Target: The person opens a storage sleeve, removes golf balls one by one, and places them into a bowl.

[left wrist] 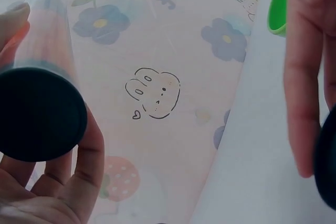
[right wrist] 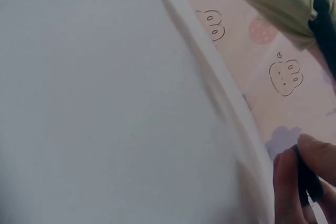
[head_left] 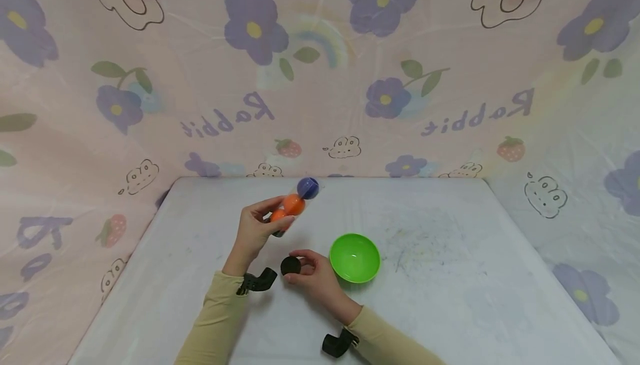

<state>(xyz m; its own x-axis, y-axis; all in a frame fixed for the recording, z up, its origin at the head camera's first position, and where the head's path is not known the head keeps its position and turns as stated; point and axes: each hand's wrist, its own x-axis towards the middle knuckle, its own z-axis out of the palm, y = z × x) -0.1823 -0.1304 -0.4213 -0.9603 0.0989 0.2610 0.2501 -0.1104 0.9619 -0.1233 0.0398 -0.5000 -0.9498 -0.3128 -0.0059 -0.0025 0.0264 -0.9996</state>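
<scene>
Left hand (head_left: 255,231): grips clear tube (head_left: 292,205) of balls, long axis tilted up-right, away.
Right hand (head_left: 312,273): pinches black cap (head_left: 290,265), below tube's base.
Bowl (head_left: 355,258): just right.

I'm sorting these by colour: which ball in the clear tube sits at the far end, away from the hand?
The blue ball, at the tube's far tip. The two orange balls sit nearer the left hand.

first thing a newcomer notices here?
Probably the left hand above the middle of the white table, gripping a clear tube with orange balls and a blue one at its far end. Just nearer, the right hand pinches a round black cap, and a bright green bowl sits on the table beside that hand.
</scene>
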